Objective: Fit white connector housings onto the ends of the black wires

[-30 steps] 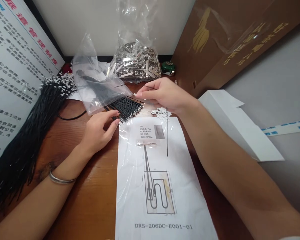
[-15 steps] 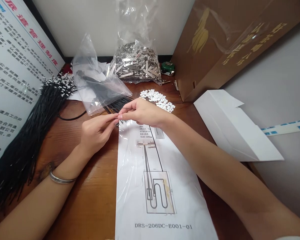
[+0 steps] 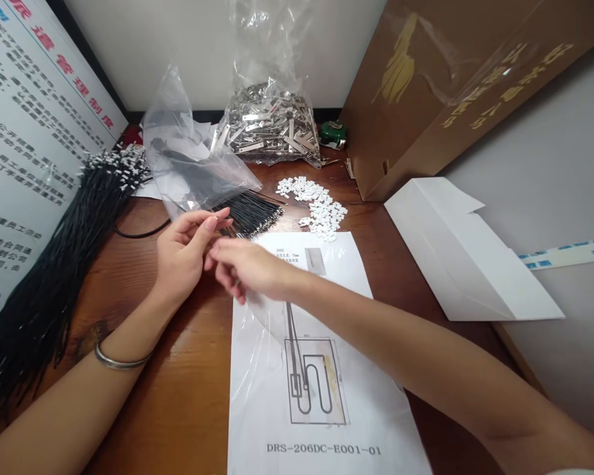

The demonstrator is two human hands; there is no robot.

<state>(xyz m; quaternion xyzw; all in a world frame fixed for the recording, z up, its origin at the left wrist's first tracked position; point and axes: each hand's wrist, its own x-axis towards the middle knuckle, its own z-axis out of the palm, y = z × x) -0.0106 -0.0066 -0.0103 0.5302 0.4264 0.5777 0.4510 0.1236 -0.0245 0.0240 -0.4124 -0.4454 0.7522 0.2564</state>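
My left hand [image 3: 181, 254] hovers over the wooden table [image 3: 178, 396], thumb and fingertips pressed together in a pinch; what it grips is too small to make out. My right hand [image 3: 245, 270] is just right of it, fingertips almost touching the left hand's, and it is smeared by motion. Both hands are just in front of a bundle of thin black wires [image 3: 251, 214] that sticks out of a clear bag [image 3: 188, 158]. Under the right hand lies a printed drawing sheet [image 3: 321, 396] in a clear sleeve. Beyond it sits a pile of small white parts [image 3: 319, 201].
A big sheaf of black wires with white ends [image 3: 54, 264] lies along the left by a printed poster [image 3: 24, 132]. A bag of metal strips [image 3: 270, 125] stands at the back. At the right are a brown carton [image 3: 426, 86] and a white folded box [image 3: 465, 257].
My right hand came back from the white parts towards me and to the left, met the left hand's fingertips, then dropped lower. The left hand rose slightly. The thin wire seen trailing earlier no longer shows.
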